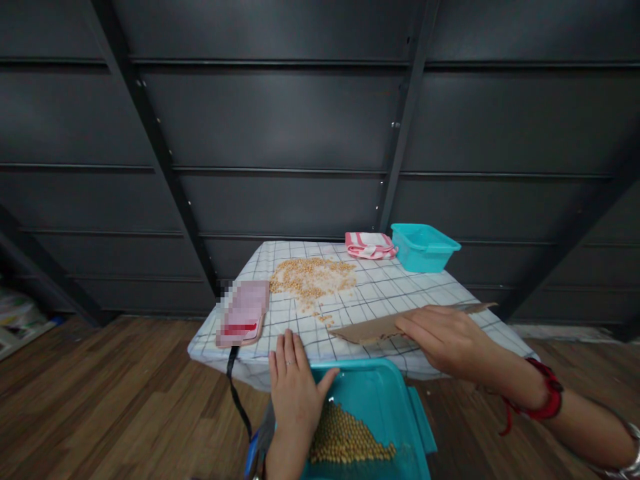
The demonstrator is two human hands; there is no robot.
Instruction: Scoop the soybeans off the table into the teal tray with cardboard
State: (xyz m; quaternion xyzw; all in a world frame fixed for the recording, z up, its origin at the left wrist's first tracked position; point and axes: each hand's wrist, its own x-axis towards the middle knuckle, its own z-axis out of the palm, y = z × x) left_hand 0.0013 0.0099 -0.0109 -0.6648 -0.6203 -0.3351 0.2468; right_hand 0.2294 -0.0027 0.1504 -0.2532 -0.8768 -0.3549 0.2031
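Observation:
A pile of yellow beans [314,279] lies scattered on the checked tablecloth [380,293]. My right hand [445,339] is closed on a flat piece of brown cardboard [367,329], held on edge on the cloth just in front of the beans. My left hand [295,387] rests with fingers stretched out on the rim of a teal tub [385,393] held at the table's near edge. Inside the tub lies a heap of yellow beans [347,440].
A second teal tub [424,247] and a folded pink-and-white striped cloth [370,245] sit at the table's far side. A pink phone [243,313] with a black strap lies at the left edge. Dark metal wall panels stand behind; wooden floor surrounds the table.

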